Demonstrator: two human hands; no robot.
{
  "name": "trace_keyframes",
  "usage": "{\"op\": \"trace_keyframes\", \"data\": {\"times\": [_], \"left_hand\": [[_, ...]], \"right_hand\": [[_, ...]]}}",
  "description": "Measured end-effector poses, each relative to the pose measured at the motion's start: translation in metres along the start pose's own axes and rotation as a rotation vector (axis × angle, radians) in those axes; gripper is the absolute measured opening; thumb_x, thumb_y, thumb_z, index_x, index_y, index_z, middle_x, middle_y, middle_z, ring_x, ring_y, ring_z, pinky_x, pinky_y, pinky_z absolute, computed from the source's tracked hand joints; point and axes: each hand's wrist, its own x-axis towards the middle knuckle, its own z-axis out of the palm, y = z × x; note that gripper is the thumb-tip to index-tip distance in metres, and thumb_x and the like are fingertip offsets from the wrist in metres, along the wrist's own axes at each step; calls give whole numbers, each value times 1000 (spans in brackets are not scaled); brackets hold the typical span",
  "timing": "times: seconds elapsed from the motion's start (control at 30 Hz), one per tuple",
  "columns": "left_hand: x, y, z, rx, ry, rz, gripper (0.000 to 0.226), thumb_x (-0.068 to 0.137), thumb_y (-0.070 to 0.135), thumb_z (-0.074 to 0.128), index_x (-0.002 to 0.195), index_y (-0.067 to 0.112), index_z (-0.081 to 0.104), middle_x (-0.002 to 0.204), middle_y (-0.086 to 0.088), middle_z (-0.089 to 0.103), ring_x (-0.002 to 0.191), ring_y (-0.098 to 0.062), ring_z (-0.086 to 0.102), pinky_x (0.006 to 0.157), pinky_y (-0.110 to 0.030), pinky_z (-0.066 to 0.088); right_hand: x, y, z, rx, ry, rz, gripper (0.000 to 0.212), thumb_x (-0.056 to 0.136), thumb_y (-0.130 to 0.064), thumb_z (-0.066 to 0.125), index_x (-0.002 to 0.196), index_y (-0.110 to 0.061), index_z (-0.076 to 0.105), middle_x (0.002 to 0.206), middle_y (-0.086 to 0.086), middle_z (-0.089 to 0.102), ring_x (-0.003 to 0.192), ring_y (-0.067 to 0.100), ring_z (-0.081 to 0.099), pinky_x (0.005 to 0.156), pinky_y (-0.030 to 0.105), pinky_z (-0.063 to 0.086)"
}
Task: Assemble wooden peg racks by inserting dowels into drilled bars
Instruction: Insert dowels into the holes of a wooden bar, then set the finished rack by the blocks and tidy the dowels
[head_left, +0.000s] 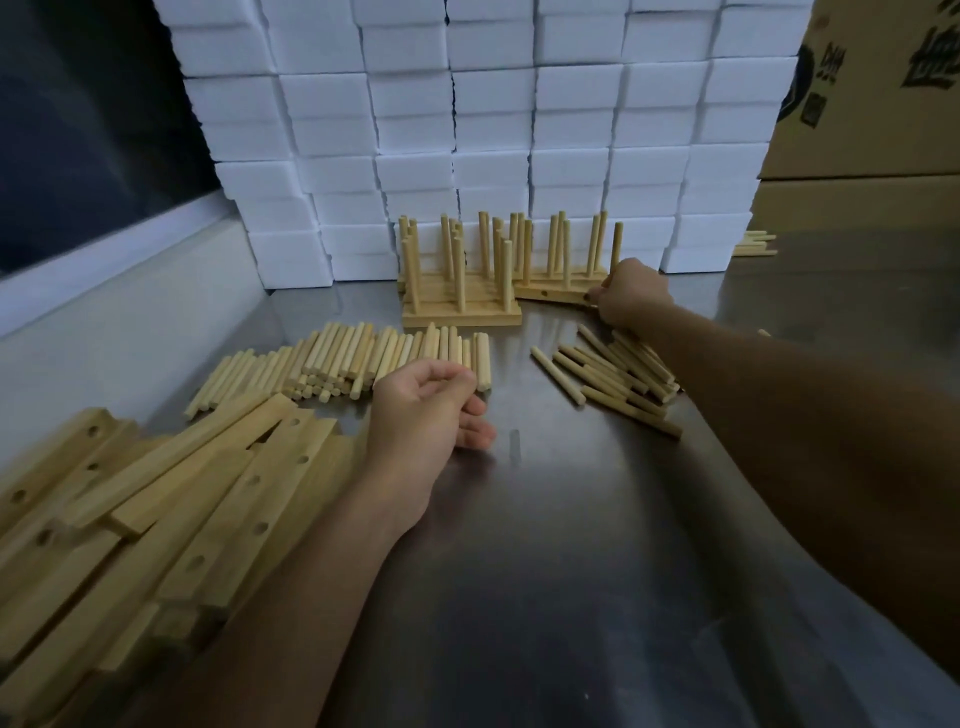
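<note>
The brown corrugated cardboard carton (878, 88) at the far right corner carries dark printed characters and a partial round emblem; these are cut off by the frame edge and cannot be read. No other writing is legible. The work surface is a brushed stainless-steel counter (571, 571) with dull reflections, bounded on its left edge by a pale raised ledge (119, 291) below a dark window pane (88, 119). A wall of stacked white foam blocks (493, 114) stands along the far edge. In front of it, near the far middle, stand the assembled light-wood peg racks (460, 291), dowels upright in their bars. Just beside them to the right, the right hand (631, 299) is closed around the end of a drilled light-wood rack bar (556, 292) that carries upright dowels. The left hand (428, 410) rests near the counter centre with fingers loosely curled and holds nothing; its fingertips lie just beside the near ends of a row of loose round wooden dowels (332, 366). A second heap of loose wooden dowels (618, 382) lies under the right forearm. A pile of flat drilled wooden bars (156, 519) occupies the near left corner. A few more dowels (756, 244) lie at the far right edge, beside the foam blocks.
</note>
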Motion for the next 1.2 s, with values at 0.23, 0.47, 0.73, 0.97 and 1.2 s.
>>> {"op": "trace_keyframes", "data": {"times": [0.23, 0.47, 0.73, 0.97, 1.2], "left_hand": [[1, -2, -1, 1, -5, 13, 5, 95, 5, 62, 91, 6, 65, 56, -3, 64, 48, -21, 64, 43, -25, 49], [-1, -1, -1, 3, -13, 13, 6, 95, 7, 61, 92, 4, 66, 56, -3, 64, 48, -20, 64, 43, -24, 49], [0, -2, -2, 2, -9, 15, 6, 95, 5, 61, 91, 4, 65, 57, -4, 64, 48, -21, 63, 43, -25, 49], [-2, 0, -1, 34, 4, 17, 8, 95, 5, 60, 90, 3, 66, 55, -3, 63, 47, -20, 63, 42, -24, 49], [-6, 0, 1, 99, -5, 23, 11, 95, 6, 59, 86, 7, 66, 55, -1, 64, 47, -20, 63, 44, -24, 51]], "right_hand": [[14, -6, 8, 28, 40, 0, 24, 88, -26, 70, 91, -9, 54, 95, 13, 64, 86, 29, 62, 67, 35, 48], [16, -9, 11, 38, 116, 47, 19, 86, -23, 71, 93, -8, 61, 90, 10, 66, 85, 28, 65, 65, 32, 49], [-2, -17, -6, -43, -76, 30, 13, 86, -21, 55, 86, -8, 58, 85, 11, 67, 78, 30, 67, 79, 41, 58], [-40, -33, -14, 53, 57, -106, 21, 87, -27, 60, 95, -9, 66, 89, 5, 69, 84, 24, 66, 82, 40, 57], [-117, -42, -11, 298, 252, -328, 20, 91, -26, 59, 80, -14, 70, 70, -4, 65, 64, 11, 61, 64, 35, 56]]}}
